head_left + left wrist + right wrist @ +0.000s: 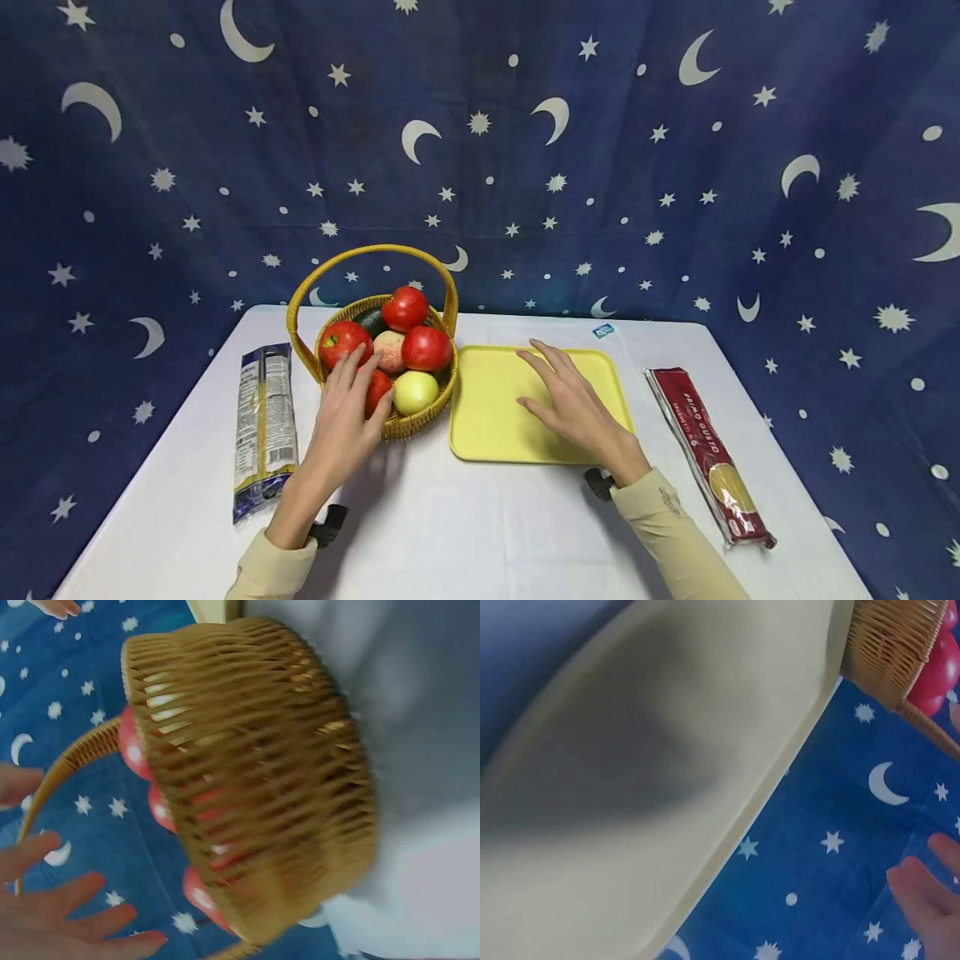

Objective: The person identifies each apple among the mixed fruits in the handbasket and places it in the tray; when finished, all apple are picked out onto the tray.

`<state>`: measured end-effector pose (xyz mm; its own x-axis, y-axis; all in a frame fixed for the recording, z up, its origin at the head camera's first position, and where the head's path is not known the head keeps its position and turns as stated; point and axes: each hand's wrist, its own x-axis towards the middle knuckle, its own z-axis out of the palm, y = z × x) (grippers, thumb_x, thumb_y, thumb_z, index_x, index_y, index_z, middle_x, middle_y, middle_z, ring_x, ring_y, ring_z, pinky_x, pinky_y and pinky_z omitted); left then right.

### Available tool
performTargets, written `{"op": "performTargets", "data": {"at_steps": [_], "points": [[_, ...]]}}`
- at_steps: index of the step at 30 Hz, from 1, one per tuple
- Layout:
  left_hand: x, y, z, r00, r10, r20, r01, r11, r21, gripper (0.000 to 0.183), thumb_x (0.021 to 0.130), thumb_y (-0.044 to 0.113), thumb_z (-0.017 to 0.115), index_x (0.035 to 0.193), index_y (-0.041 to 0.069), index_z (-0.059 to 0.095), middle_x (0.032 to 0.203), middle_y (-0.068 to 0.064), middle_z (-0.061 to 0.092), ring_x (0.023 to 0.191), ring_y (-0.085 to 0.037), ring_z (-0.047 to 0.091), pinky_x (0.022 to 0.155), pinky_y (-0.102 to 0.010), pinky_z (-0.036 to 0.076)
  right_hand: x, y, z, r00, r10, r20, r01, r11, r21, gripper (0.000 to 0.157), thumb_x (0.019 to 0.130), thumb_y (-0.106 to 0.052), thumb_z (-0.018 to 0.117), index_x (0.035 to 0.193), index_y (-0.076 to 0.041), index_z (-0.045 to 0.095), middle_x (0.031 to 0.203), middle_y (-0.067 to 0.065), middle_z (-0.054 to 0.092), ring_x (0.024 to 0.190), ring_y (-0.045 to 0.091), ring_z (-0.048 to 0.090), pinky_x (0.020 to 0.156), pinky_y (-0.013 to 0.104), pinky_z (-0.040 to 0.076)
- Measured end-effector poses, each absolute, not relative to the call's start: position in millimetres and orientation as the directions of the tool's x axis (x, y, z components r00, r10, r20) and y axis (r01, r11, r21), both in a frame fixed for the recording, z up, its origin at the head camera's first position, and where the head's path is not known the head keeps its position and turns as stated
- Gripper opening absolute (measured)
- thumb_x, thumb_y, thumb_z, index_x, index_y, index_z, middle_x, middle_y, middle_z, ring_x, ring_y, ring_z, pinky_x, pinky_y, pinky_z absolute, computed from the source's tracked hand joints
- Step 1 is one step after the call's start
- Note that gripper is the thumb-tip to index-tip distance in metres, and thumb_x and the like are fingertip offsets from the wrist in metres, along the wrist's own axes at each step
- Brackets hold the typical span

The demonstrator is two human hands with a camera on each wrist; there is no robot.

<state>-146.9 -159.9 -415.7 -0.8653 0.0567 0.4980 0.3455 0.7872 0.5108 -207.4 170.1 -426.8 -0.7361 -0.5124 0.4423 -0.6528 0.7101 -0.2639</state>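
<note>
A wicker basket (408, 427) with a tall handle holds several red fruits (427, 348), a peach-like fruit (388, 351), a yellow-green apple (416, 392) and a dark green item (371, 321). My left hand (341, 425) is spread over the basket's front left side, partly covering a red fruit; whether it touches is unclear. In the left wrist view its fingers (97, 924) are apart beside the basket wall (262, 772). Above a yellow tray (487, 417) hovers my right hand (573, 408), fingers spread and holding nothing.
A clear and blue pasta packet (266, 425) lies left of the basket. To the tray's right is a dark red spaghetti packet (708, 454). Behind the tray sits a small blue-green packet (603, 331). A starry blue cloth (480, 200) hangs at the table's back.
</note>
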Motion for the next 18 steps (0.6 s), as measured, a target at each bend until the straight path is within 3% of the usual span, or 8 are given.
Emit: {"op": "performTargets", "data": {"at_steps": [4,10,14,18], "points": [[-142.1,-169.0,-424.2,-0.845,-0.082,0.529,0.308,0.734,0.605,0.054,0.086,0.003,0.066,0.136,-0.001,0.047,0.146,-0.024,0.036,0.134,-0.039,0.032,0.104,-0.058,0.032,-215.1,161.2,-426.3,-0.726,-0.528,0.441,-0.672,0.682,-0.289,0.067,0.083,-0.024,0.077,0.143,-0.015,0.048,0.149,0.009,0.041,0.134,0.026,0.04,0.099,0.048,0.045],[-141.9,-181.0,-434.8,-0.832,-0.267,0.487,0.212,0.657,0.724,0.056,0.082,-0.003,0.062,0.133,-0.009,0.04,0.133,-0.029,0.036,0.126,-0.04,0.033,0.104,-0.054,0.028,-226.1,141.5,-424.0,-0.71,-0.551,0.439,-0.699,0.626,-0.346,0.062,0.083,-0.024,0.077,0.14,-0.014,0.052,0.146,0.007,0.044,0.132,0.026,0.042,0.1,0.048,0.045],[-145.8,-188.8,-439.0,-0.86,-0.378,0.342,0.093,0.543,0.834,0.064,0.082,0.0,0.058,0.14,-0.01,0.031,0.133,-0.031,0.034,0.124,-0.042,0.035,0.102,-0.054,0.032,-234.1,127.8,-422.1,-0.687,-0.575,0.444,-0.724,0.597,-0.347,0.06,0.083,-0.022,0.077,0.138,-0.016,0.053,0.146,0.006,0.045,0.133,0.024,0.042,0.103,0.046,0.043],[-151.0,-198.3,-442.4,-0.898,-0.412,0.152,-0.023,0.39,0.921,0.074,0.085,0.003,0.051,0.15,-0.007,0.016,0.144,-0.03,0.029,0.126,-0.043,0.036,0.1,-0.052,0.037,-241.9,113.0,-419.5,-0.655,-0.612,0.443,-0.755,0.553,-0.353,0.059,0.083,-0.019,0.077,0.137,-0.017,0.054,0.146,0.006,0.045,0.133,0.023,0.041,0.104,0.044,0.043]]}}
